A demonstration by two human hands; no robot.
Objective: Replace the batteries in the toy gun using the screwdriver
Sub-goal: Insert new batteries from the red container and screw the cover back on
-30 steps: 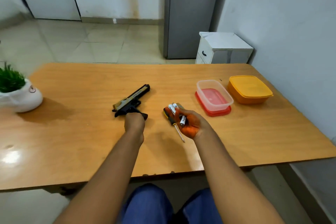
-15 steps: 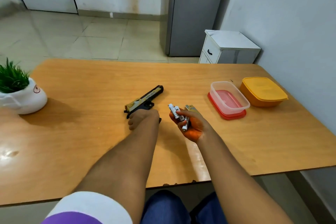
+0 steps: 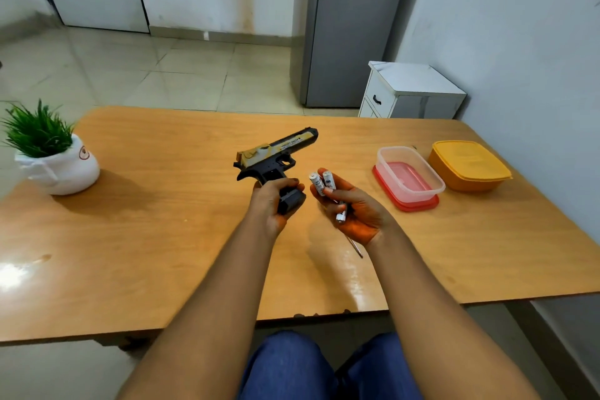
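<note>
- The left hand (image 3: 271,201) has lifted the toy gun (image 3: 276,157) off the tabletop (image 3: 162,237), grip closed around its handle.
- The right hand (image 3: 354,208) still clutches batteries (image 3: 319,182) and screwdriver (image 3: 354,245); the compartment can now be reached.

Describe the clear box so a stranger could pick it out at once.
On the wooden table, look toward its right end. Two food boxes sit there side by side; the clear box with a red base is nearer the hands, unlike the all-yellow box.
</note>
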